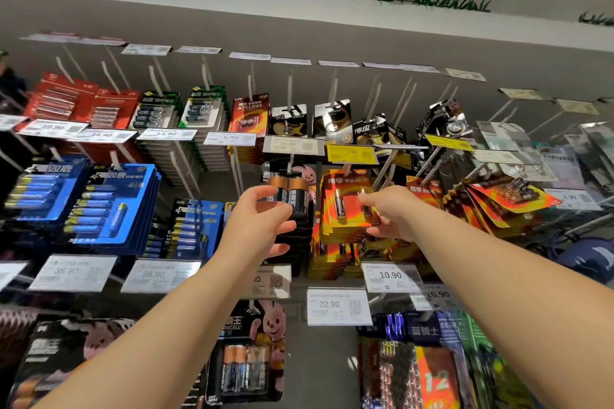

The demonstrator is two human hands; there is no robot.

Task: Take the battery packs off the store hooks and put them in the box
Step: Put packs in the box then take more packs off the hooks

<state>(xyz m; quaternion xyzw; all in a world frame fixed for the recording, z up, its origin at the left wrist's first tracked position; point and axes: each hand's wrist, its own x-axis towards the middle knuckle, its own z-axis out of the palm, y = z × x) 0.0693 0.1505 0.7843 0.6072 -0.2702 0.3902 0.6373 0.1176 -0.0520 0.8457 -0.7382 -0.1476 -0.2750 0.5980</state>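
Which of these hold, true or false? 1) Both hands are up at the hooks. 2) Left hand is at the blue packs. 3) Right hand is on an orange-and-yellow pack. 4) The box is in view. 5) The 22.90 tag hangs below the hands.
1) True: left hand and right hand reach the hooks.
2) False: it is at the black Duracell pack; the blue packs hang further left.
3) True: it grips the orange pack.
4) False: no box shows.
5) True: the 22.90 tag hangs lower.

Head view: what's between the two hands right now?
In the head view, between the left hand and right hand hang the black Duracell pack and the orange-red pack.
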